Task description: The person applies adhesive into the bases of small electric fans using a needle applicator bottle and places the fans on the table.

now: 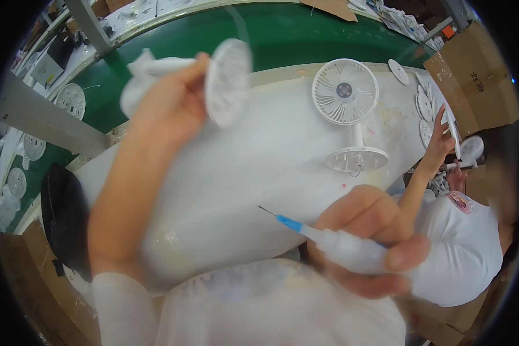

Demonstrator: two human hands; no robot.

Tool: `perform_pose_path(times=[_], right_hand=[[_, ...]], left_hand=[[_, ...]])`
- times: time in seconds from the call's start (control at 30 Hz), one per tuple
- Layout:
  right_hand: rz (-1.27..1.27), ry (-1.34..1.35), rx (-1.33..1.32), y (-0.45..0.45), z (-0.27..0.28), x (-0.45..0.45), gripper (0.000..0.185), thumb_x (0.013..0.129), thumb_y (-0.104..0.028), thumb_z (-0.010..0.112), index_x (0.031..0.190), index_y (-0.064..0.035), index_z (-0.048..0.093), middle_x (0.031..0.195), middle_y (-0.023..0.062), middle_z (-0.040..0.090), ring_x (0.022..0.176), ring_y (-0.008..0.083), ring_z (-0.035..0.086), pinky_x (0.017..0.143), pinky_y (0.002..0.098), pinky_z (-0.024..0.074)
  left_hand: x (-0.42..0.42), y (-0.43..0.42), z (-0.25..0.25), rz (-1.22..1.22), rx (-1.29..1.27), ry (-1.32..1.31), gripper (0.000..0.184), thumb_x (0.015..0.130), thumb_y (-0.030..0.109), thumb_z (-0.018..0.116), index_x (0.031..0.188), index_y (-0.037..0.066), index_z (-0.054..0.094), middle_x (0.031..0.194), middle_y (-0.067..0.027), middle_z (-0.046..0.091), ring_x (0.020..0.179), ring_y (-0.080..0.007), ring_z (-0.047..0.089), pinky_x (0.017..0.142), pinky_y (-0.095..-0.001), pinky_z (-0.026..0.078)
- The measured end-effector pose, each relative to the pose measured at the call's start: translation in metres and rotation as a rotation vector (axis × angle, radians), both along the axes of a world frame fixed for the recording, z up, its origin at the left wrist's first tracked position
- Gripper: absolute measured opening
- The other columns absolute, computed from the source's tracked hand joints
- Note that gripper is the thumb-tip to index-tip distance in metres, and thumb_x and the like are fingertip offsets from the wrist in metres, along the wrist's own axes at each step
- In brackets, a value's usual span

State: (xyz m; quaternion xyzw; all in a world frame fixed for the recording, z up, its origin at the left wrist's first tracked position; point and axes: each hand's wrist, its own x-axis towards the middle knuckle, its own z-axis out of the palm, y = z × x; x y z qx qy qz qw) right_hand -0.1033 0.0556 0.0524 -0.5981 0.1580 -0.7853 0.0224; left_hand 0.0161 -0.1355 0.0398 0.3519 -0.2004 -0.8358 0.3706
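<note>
- Right hand (369,242), close to the camera above the near edge of the white bench (254,150), is closed around a translucent bottle (352,252), fingers wrapped about its body.
- At the bottle's front, a blue tip (288,222) carries a thin needle (266,210), pointing toward the bench's far left and apart from everything there.
- Left hand (176,101) is raised over the left part of the bench, gripping a white round plate (229,83), tilted nearly edge-on and blurred. White bulk (134,89) shows at the hand's other side; whether it joins the plate I cannot tell.
- Black padded shape (63,222) stands by the bench's left end.
- White fan (345,90) lies on the right half of the bench, its grille toward the far edge and its round base (356,159) toward the near edge, a thin wire hanging from the base.
- Beyond the right end, another person's hand (439,143) holds a flat white piece (452,131).
- White discs (424,108) lie bunched along the right edge, with a single disc (398,72) near the far right corner.
- Cardboard box (473,81) stands past that corner.
- Green belt (294,29) runs beyond the far edge.
</note>
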Motion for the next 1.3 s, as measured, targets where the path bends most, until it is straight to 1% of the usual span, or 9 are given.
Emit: perform_pose_path(times=[0.17, 0.33, 0.4, 0.5, 0.57, 0.7, 0.9, 1.1, 1.3], right_hand=[[-0.024, 0.051, -0.072, -0.006, 0.000, -0.007, 0.029, 0.081, -0.027, 0.055, 0.085, -0.0037, 0.038, 0.055, 0.0038, 0.044, 0.038, 0.0116, 0.041, 0.030, 0.0226, 0.0345], [-0.029, -0.018, -0.145, 0.001, 0.001, 0.006, 0.029, 0.080, -0.030, 0.057, 0.082, -0.0065, 0.040, 0.051, 0.0004, 0.038, 0.035, 0.0104, 0.039, 0.028, 0.0237, 0.0298], [-0.014, -0.040, -0.135, 0.005, 0.001, 0.005, 0.029, 0.080, -0.031, 0.058, 0.081, -0.0071, 0.042, 0.049, -0.0009, 0.035, 0.035, 0.0099, 0.039, 0.028, 0.0239, 0.0282], [0.028, -0.035, -0.080, 0.008, 0.003, 0.001, 0.029, 0.079, -0.032, 0.059, 0.081, -0.0072, 0.043, 0.048, -0.0017, 0.033, 0.035, 0.0094, 0.039, 0.028, 0.0237, 0.0273], [0.048, -0.045, -0.078, 0.007, 0.004, -0.001, 0.028, 0.080, -0.031, 0.059, 0.081, -0.0071, 0.043, 0.049, -0.0015, 0.034, 0.035, 0.0092, 0.039, 0.028, 0.0235, 0.0275], [0.027, -0.048, -0.071, 0.005, 0.002, -0.001, 0.028, 0.079, -0.029, 0.060, 0.079, -0.0066, 0.043, 0.049, -0.0010, 0.033, 0.035, 0.0099, 0.040, 0.028, 0.0239, 0.0284], [0.100, -0.041, -0.070, 0.001, 0.000, -0.002, 0.028, 0.079, -0.028, 0.060, 0.077, -0.0062, 0.043, 0.049, 0.0000, 0.035, 0.035, 0.0110, 0.040, 0.028, 0.0251, 0.0306], [0.073, -0.066, -0.098, 0.001, 0.000, -0.004, 0.028, 0.080, -0.032, 0.057, 0.079, -0.0068, 0.045, 0.051, -0.0006, 0.036, 0.038, 0.0106, 0.039, 0.033, 0.0254, 0.0303], [0.019, -0.173, -0.133, 0.005, -0.003, -0.011, 0.031, 0.081, -0.038, 0.054, 0.082, -0.0076, 0.047, 0.053, -0.0018, 0.038, 0.042, 0.0101, 0.037, 0.038, 0.0256, 0.0288]], left_hand=[[0.029, -0.143, -0.061, 0.395, 0.092, -0.064, 0.018, 0.085, 0.010, 0.048, 0.097, -0.003, 0.052, 0.097, -0.0131, 0.058, 0.090, -0.0239, 0.057, 0.085, -0.0376, 0.045], [0.010, -0.069, -0.027, 0.664, -0.099, -0.615, 0.020, 0.082, 0.013, 0.050, 0.099, 0.003, 0.053, 0.095, -0.0069, 0.055, 0.094, -0.0186, 0.051, 0.091, -0.0352, 0.034], [-0.009, -0.017, -0.026, 0.693, -0.461, -0.568, 0.021, 0.080, 0.016, 0.051, 0.097, 0.005, 0.053, 0.093, -0.0041, 0.054, 0.092, -0.0143, 0.048, 0.085, -0.0318, 0.032], [-0.039, 0.042, -0.030, -0.120, -0.726, -0.423, 0.021, 0.080, 0.015, 0.051, 0.096, 0.002, 0.054, 0.096, -0.0057, 0.055, 0.084, -0.0151, 0.051, 0.075, -0.0266, 0.037], [-0.077, 0.057, -0.030, -0.630, -0.422, -0.244, 0.025, 0.081, 0.015, 0.051, 0.099, -0.003, 0.054, 0.101, -0.0111, 0.054, 0.088, -0.0175, 0.053, 0.077, -0.0276, 0.041], [-0.144, 0.057, -0.048, -0.971, -0.029, -0.178, 0.032, 0.083, 0.010, 0.047, 0.109, -0.009, 0.044, 0.104, -0.0206, 0.052, 0.097, -0.0236, 0.054, 0.083, -0.0338, 0.045], [-0.177, 0.078, -0.063, -1.064, 0.177, 0.118, 0.029, 0.085, 0.010, 0.044, 0.109, -0.006, 0.043, 0.108, -0.0212, 0.051, 0.092, -0.0247, 0.056, 0.082, -0.0347, 0.046], [-0.144, 0.073, -0.049, -0.992, 0.150, 0.434, 0.028, 0.086, 0.016, 0.045, 0.111, 0.004, 0.047, 0.109, -0.0109, 0.053, 0.094, -0.0205, 0.056, 0.076, -0.0335, 0.050], [-0.075, 0.071, -0.024, -0.619, 0.243, 0.735, 0.044, 0.087, 0.034, 0.039, 0.121, 0.007, 0.039, 0.121, -0.0103, 0.045, 0.106, -0.0240, 0.048, 0.087, -0.0406, 0.043]])
